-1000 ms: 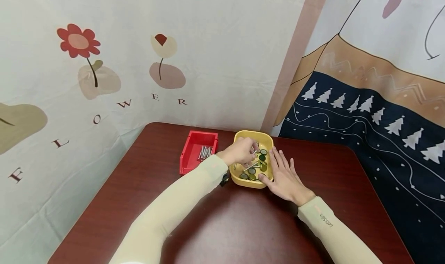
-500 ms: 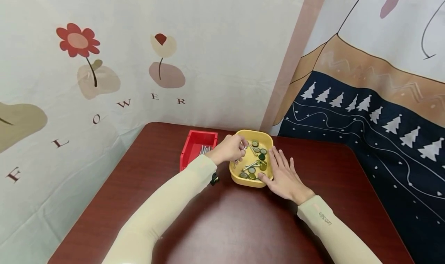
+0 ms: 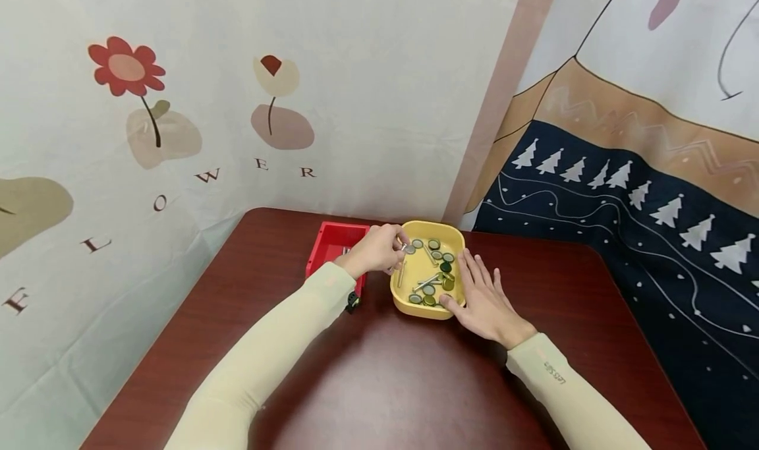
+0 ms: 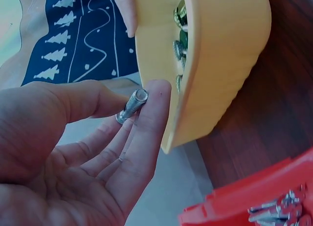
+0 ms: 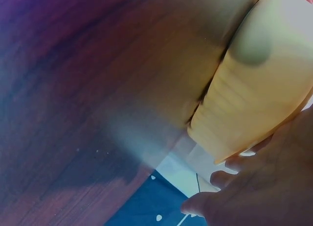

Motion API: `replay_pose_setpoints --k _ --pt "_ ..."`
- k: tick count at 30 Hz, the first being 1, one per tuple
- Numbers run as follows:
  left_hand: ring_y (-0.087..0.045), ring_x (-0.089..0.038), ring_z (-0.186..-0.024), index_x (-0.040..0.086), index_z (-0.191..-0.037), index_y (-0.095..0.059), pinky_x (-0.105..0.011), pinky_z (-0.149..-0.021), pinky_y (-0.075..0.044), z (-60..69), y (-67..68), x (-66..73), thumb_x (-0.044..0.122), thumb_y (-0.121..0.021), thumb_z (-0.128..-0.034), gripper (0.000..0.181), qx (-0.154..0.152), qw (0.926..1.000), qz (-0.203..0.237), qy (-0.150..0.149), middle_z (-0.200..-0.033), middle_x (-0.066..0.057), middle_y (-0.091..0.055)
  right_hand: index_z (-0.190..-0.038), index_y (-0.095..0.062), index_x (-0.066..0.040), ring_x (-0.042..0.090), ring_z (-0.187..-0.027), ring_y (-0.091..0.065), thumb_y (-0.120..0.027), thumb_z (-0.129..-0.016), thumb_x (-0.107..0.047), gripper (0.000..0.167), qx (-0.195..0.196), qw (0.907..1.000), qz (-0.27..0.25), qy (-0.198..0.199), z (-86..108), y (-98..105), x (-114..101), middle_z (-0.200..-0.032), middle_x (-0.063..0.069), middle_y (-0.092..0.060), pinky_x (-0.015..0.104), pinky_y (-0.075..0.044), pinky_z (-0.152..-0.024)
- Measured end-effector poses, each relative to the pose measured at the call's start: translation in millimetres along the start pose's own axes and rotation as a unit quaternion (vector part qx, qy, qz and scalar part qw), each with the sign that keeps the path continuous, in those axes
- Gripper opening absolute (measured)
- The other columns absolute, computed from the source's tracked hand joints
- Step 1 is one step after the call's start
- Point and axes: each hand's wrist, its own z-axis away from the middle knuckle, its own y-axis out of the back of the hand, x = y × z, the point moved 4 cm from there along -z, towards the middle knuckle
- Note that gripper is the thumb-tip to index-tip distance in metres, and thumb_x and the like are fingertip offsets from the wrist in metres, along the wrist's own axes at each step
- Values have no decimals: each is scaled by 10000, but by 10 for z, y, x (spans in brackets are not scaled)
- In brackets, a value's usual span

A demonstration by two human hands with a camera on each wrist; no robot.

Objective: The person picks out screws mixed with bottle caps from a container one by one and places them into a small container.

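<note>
Behind the reddish-brown table [image 3: 379, 391] there hung a pale, slightly wrinkled cloth [image 3: 379, 74], printed with flowers [image 3: 126, 67] and the letters "FLOWER" [image 3: 207, 175]. On the right side, white trees [image 3: 620, 174] stood upon a dark blue area [image 3: 658, 285]. A soft light was reflected on the table.

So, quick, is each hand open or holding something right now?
Left hand: holding a silver cylindrical metal bolt.
Right hand: open, against the yellow rounded plastic tub.

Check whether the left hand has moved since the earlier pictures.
Yes, leftward: in the head view, the left hand has shifted from over the yellow tray to its left rim, toward the red bin.
</note>
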Motion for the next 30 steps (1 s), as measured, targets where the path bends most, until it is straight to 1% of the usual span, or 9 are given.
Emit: replay_pose_setpoints --k 2,5,7,11,14,17,21,24,30 --pt "-836 -266 -827 -14 -1387 -712 -322 -679 -713 8 39 -32 0 -733 -1093 295 55 10000 -27 -10 -1200 -184 -820 -1863 -135 -28 525 -1822 -94 -614 -1153 -619 1040 -16 10000 5 -3 1 -3 -9 -1978 183 -73 885 -79 -1389" --pt "-799 -216 -780 -38 -1416 -705 -295 -661 -699 29 95 -57 3 -727 -1094 325 111 9999 -59 -29 -1196 -191 -826 -1864 -135 -31 524 -1823 -95 -615 -1154 -616 1037 -5 10000 9 -5 8 -2 -10 -1979 181 -73 885 -80 -1389" --pt "-808 -233 -790 -37 -1415 -707 -308 -669 -705 54 132 -67 12 -732 -1097 322 164 9999 -41 -19 -1194 -192 -825 -1865 -135 -36 520 -1824 -93 -614 -1153 -618 1038 6 10000 12 -5 5 2 -10 -1980 177 -71 883 -79 -1390" --pt "-843 -306 -849 -36 -1414 -707 -383 -721 -734 100 207 -96 13 -729 -1105 314 259 9997 16 16 -1183 -198 -821 -1866 -135 -37 517 -1825 -89 -611 -1153 -625 1040 17 10000 4 6 -6 1 -21 -1981 173 -67 878 -80 -1394" --pt "-852 -339 -887 -30 -1401 -708 -413 -754 -743 127 247 -128 16 -718 -1111 294 288 9996 25 37 -1170 -197 -822 -1866 -132 -38 519 -1825 -89 -603 -1154 -634 1041 -9 10000 8 0 -2 -11 -26 -1981 173 -65 878 -90 -1393" --pt "-854 -352 -908 -15 -1392 -712 -388 -745 -738 142 281 -161 27 -724 -1113 282 309 9995 37 53 -1171 -192 -819 -1867 -131 -41 519 -1824 -92 -601 -1154 -636 1040 -17 10000 28 -20 4 -19 -20 -1981 175 -67 881 -101 -1390" --pt "-845 -317 -872 2 -1365 -721 -334 -703 -719 159 341 -195 26 -729 -1110 256 390 9992 62 75 -1178 -189 -814 -1867 -137 -43 517 -1824 -98 -611 -1152 -624 1036 16 10000 19 -25 4 -7 -20 -1980 175 -72 881 -101 -1390" --pt "-842 -307 -862 6 -1353 -723 -339 -703 -720 176 386 -224 19 -724 -1110 243 450 9989 55 106 -1181 -191 -818 -1867 -135 -41 518 -1824 -97 -613 -1152 -621 1037 7 10000 16 -14 4 2 -27 -1981 174 -66 880 -94 -1391" --pt "-864 -375 -957 24 -1366 -724 -391 -751 -734 183 462 -277 38 -726 -1117 249 500 9986 -56 166 -1218 -193 -815 -1865 -139 -34 522 -1823 -93 -603 -1153 -635 1040 -16 10000 -10 -5 2 9 -17 -1981 176 -65 884 -82 -1389"
